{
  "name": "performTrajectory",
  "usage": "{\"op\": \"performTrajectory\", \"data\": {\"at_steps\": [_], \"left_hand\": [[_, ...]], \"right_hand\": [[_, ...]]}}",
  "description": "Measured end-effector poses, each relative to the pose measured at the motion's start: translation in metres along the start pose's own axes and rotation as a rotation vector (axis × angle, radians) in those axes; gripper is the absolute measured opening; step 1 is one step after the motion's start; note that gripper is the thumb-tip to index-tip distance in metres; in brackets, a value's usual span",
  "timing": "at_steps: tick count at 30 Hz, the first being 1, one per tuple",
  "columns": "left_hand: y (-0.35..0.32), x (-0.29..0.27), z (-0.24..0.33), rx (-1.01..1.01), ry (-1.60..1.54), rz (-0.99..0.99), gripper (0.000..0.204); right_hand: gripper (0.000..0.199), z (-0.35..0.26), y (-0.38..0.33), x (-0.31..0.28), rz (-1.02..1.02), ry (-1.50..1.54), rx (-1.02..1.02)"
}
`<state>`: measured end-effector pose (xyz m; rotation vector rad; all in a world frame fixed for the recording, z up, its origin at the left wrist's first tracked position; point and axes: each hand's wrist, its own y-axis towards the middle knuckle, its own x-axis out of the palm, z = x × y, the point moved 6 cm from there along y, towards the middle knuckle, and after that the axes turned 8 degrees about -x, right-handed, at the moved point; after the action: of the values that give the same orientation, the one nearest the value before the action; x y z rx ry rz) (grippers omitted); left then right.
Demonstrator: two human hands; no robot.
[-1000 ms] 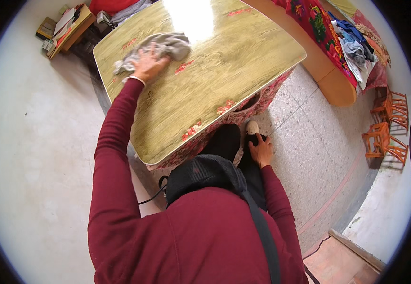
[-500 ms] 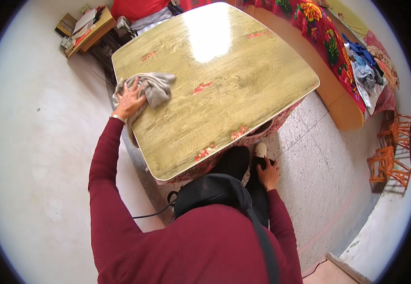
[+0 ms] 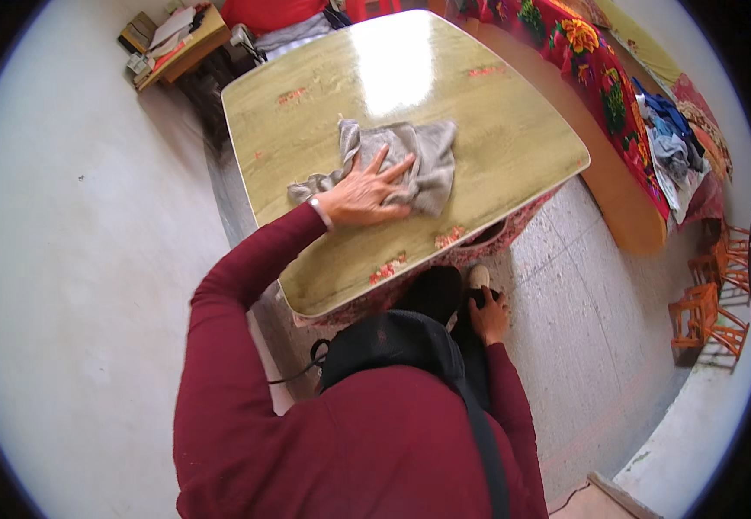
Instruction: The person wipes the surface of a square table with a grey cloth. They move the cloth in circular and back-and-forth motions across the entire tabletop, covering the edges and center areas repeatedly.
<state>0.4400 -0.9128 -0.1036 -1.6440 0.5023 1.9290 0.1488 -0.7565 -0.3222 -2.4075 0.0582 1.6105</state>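
- And across it goes! The left hand point(image 3: 365, 192) and the grey cloth point(image 3: 433, 164) have swept from the table's left edge in toward the middle, to the right of where they were half a second ago.
- The cloth has opened out too: bunched up before, it now lies wider and flatter, with folds on its right side and a crumpled tail trailing left toward the wrist.
- That left hand is open, palm down, fingers spread over the cloth, pressing on it rather than clutching it.
- So the cloth sits on the wood-patterned table point(image 3: 497, 121), just below the bright patch of glare and well clear of the table's right corner.
- Down below, the right hand point(image 3: 489, 320) is holding its spot, open and resting on the dark trouser leg point(image 3: 475, 368), fingers a little apart, just beside the pale shoe point(image 3: 478, 276).
- A black bag point(image 3: 393, 346) rides at the person's front, close to the table's near edge, its strap point(image 3: 482, 441) running down the maroon top point(image 3: 349, 450).
- Off to the right, a red flowered cover point(image 3: 600, 78) with clothes point(image 3: 674, 151) heaped beside it, and 2 orange stools point(image 3: 696, 316) by the wall.
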Motion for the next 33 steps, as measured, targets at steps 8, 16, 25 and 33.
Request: {"op": "performTrajectory", "data": {"at_steps": [8, 16, 25, 33], "left_hand": [[-0.141, 0.008, -0.019, -0.097, 0.074, -0.096, 0.049], [-0.042, 0.02, -0.108, -0.495, 0.016, 0.182, 0.051], [-0.02, 0.015, 0.055, 0.144, 0.003, 0.074, 0.05], [-0.16, 0.008, 0.031, 0.162, -0.019, -0.203, 0.053]], "right_hand": [[0.052, 0.006, -0.001, 0.009, 0.042, 0.01, -0.034], [0.051, 0.009, 0.001, 0.001, 0.016, 0.026, -0.018], [0.05, 0.011, 0.001, 0.003, 0.039, 0.011, 0.009], [0.051, 0.021, 0.0, 0.001, 0.035, 0.045, 0.02]]}}
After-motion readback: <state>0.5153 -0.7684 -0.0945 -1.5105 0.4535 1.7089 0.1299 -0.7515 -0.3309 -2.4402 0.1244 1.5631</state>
